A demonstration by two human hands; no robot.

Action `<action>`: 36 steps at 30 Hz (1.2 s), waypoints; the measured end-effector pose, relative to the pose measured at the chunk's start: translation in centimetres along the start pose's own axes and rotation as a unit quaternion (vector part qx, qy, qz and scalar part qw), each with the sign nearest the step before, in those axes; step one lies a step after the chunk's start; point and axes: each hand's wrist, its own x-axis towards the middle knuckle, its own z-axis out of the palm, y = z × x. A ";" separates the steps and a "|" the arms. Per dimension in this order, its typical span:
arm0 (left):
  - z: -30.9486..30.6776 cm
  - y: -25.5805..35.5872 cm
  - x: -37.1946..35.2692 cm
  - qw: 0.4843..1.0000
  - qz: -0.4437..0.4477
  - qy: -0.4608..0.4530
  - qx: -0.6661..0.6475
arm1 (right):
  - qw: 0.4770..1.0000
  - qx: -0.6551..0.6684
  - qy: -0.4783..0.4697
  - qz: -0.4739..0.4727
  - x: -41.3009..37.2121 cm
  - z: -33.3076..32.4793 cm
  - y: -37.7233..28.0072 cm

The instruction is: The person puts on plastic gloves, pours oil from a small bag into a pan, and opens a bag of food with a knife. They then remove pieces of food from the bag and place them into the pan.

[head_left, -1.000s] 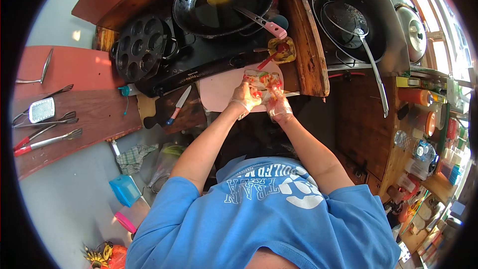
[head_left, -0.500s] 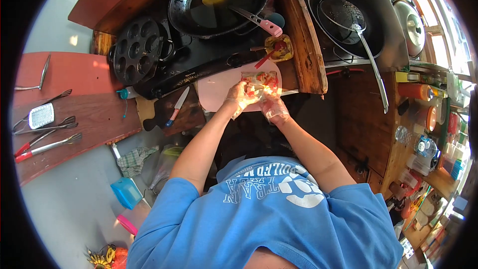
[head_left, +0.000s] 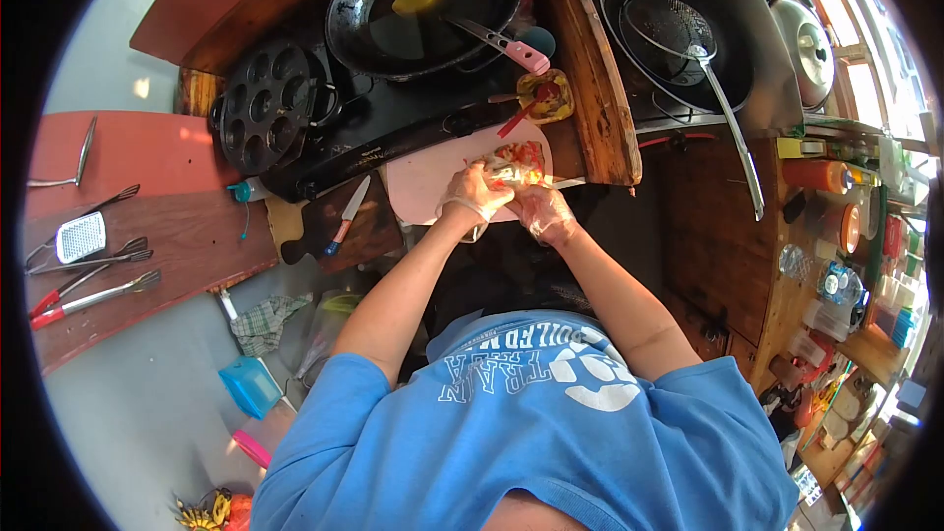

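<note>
Over a pink cutting board (head_left: 418,177), both hands, in clear plastic gloves, grip a food item (head_left: 516,162) with red and white filling or topping. My left hand (head_left: 472,195) is closed on its left side and near edge. At its lower right, my right hand (head_left: 544,213) holds it with curled fingers. The item is tilted and partly hidden by the fingers. Just beyond the board sits a small container of sauce (head_left: 557,105) with a red utensil (head_left: 515,121) in it.
A knife (head_left: 351,211) lies on a dark wooden board at left. Behind stand a molded pan (head_left: 265,108) and a large pan (head_left: 388,39) with a pink-handled spatula (head_left: 526,56). A wooden partition (head_left: 595,69) separates a wok (head_left: 728,79) at right. Utensils (head_left: 84,236) lie far left.
The food item has tipped up and looks more compact between my hands. My left hand has turned around its side. The whole view has shifted slightly.
</note>
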 end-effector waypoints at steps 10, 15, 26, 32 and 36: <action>0.9 -2.6 1.9 0.787 -0.222 -0.212 -0.535 | 0.893 -0.394 0.062 -0.209 2.6 -5.0 -0.1; 1.8 -2.8 3.6 0.876 -0.210 -0.157 -0.404 | 0.754 -0.614 0.174 -0.157 4.4 -4.5 -1.4; 1.2 -6.7 4.5 0.872 -0.077 -0.114 -0.470 | 0.887 -0.408 0.209 -0.051 2.3 -3.1 -2.2; 1.5 -11.3 4.3 0.872 -0.147 -0.035 -0.466 | 0.908 -0.377 0.177 -0.049 2.5 -4.2 -2.5; 1.7 -13.1 3.7 0.953 -0.076 0.091 -0.279 | 0.907 -0.376 0.180 -0.052 2.4 -4.5 -2.4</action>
